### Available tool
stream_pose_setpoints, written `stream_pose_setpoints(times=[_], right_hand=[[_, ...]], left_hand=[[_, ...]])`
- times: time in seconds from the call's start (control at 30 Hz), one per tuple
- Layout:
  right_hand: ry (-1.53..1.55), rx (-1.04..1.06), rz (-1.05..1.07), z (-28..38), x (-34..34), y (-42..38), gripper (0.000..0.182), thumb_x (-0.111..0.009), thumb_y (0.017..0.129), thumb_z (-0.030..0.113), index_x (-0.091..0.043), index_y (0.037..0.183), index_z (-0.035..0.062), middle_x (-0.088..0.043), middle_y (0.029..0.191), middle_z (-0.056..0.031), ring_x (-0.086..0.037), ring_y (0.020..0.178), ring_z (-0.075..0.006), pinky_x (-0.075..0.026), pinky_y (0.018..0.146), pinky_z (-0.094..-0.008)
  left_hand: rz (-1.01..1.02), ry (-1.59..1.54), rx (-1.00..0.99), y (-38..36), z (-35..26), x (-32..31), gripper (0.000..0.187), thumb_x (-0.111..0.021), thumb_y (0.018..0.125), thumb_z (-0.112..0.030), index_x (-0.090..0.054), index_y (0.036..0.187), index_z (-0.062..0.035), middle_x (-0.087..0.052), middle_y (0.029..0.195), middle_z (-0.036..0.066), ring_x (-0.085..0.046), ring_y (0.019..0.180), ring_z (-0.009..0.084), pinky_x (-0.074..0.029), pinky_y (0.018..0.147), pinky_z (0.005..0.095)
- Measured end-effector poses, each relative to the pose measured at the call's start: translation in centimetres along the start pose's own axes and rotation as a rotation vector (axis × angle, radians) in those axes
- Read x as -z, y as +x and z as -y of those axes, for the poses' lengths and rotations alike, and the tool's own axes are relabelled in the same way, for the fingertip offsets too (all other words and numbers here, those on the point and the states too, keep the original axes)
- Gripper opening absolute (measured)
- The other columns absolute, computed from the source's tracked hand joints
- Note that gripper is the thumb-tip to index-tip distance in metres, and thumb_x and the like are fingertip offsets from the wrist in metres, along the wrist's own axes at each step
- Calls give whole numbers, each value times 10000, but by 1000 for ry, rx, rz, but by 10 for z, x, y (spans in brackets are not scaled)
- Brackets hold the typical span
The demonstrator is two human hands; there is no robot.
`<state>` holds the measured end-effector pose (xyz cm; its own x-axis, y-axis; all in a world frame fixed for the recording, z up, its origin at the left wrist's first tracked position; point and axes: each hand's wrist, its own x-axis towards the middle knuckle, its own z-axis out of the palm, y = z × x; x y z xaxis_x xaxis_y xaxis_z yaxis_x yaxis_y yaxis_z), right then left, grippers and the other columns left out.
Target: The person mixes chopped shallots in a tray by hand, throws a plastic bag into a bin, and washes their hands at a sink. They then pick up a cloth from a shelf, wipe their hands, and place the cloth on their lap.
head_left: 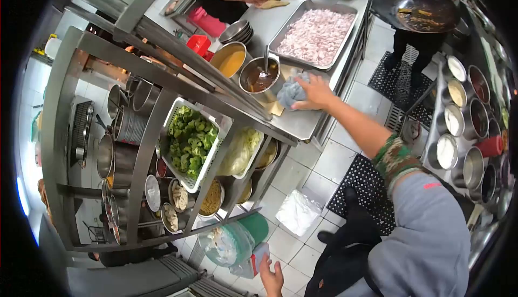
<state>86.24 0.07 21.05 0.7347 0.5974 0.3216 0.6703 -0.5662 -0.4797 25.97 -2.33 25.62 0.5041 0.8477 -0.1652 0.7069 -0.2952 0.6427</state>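
Note:
My right hand (313,93) presses on a crumpled grey-blue cloth (293,96) at the corner of the steel counter, its fingers curled around it. Beside the cloth stands a steel pot of dark brown sauce (258,84) with a ladle (265,59) in it. An orange-yellow liquid fills another pot (229,62) just behind. Beyond the cloth is a large steel tray (333,63) heaped with diced pale meat (313,35). Low at the bottom edge, my left hand (271,276) hangs with fingers apart and nothing in it, close to a red-and-white box (253,262).
A steel shelf rack (145,173) holds a white basket of broccoli (189,140) and several pots. A green bin (253,227) and white plastic bag (298,212) are on the floor. Other people stand at the counter's far end and by a wok (415,8). Sauce containers (447,151) line the right.

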Motion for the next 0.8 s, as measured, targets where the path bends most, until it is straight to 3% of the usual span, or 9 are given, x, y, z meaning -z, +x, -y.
stream_pose_setpoints(times=[0.1, 0.17, 0.23, 0.3, 0.4, 0.57, 0.63, 0.7, 0.8], right_hand=[[-80, 141, 170, 52, -32, -50, 417, -739, 692, 325, -659, 1074, 178, -567, 1001, -128, -535, 1032, -318, -409, 869, -472], [64, 483, 166, 53, 1, -99, 356, -728, 662, 232, -671, 1012, 210, -563, 984, -119, -548, 1011, -307, -424, 847, -459], [170, 458, 82, -10, -3, -93, 351, -715, 660, 212, -668, 1007, 205, -569, 1041, -124, -546, 1013, -318, -445, 842, -422], [136, 53, 95, -32, 41, -56, 368, -694, 664, 139, -659, 1029, 174, -568, 1104, -129, -524, 1053, -327, -466, 868, -410], [131, -53, -159, -30, 6, -56, 521, -704, 572, 31, -643, 1078, 142, -530, 1120, -128, -473, 1134, -354, -447, 950, -430], [380, 308, 182, 51, -23, -170, 433, -711, 645, 161, -657, 1070, 105, -608, 1029, -161, -554, 1050, -339, -453, 930, -443], [522, 150, 393, 65, -8, -221, 450, -670, 684, 135, -639, 1132, 100, -623, 1079, -176, -563, 1068, -360, -453, 940, -446], [673, -112, 345, 36, 2, -244, 438, -631, 733, 110, -619, 1170, 89, -643, 1108, -153, -593, 1043, -328, -454, 944, -431], [1045, -767, 1, -43, 4, -228, 353, -606, 800, 98, -607, 1152, 65, -649, 1102, -125, -609, 998, -245, -492, 882, -383]], left_hand=[[128, -49, 192, -22, 8, -5, 535, -622, 868, -45, -425, 1360, 28, -596, 1194, 201, -654, 935, 231, -512, 788, 318], [174, -98, 128, -36, 41, -14, 512, -632, 875, -78, -434, 1332, 40, -642, 1084, 174, -668, 855, 217, -529, 715, 302], [222, -47, 217, -53, 40, -1, 449, -585, 936, -177, -464, 1330, 0, -636, 1106, 184, -610, 1020, 267, -491, 874, 375], [178, 20, 239, -74, 73, 2, 459, -587, 935, -182, -457, 1341, -13, -637, 1098, 177, -628, 964, 250, -507, 805, 349], [230, -4, 315, -90, 122, 12, 482, -598, 929, -194, -448, 1357, -30, -644, 1065, 171, -638, 923, 241, -516, 768, 349], [316, -94, 60, -53, 225, -12, 501, -696, 831, -118, -483, 1251, 55, -658, 976, 149, -664, 853, 222, -534, 732, 308], [322, -107, 98, -31, 223, -12, 480, -694, 828, -118, -508, 1234, 58, -667, 973, 157, -663, 866, 215, -534, 737, 311], [261, -96, 153, -19, 225, -18, 454, -689, 829, -125, -535, 1212, 62, -675, 979, 164, -664, 879, 211, -532, 744, 313], [150, -14, 234, -1, 239, -23, 426, -679, 837, -143, -559, 1189, 65, -681, 994, 169, -665, 892, 210, -528, 754, 316]])
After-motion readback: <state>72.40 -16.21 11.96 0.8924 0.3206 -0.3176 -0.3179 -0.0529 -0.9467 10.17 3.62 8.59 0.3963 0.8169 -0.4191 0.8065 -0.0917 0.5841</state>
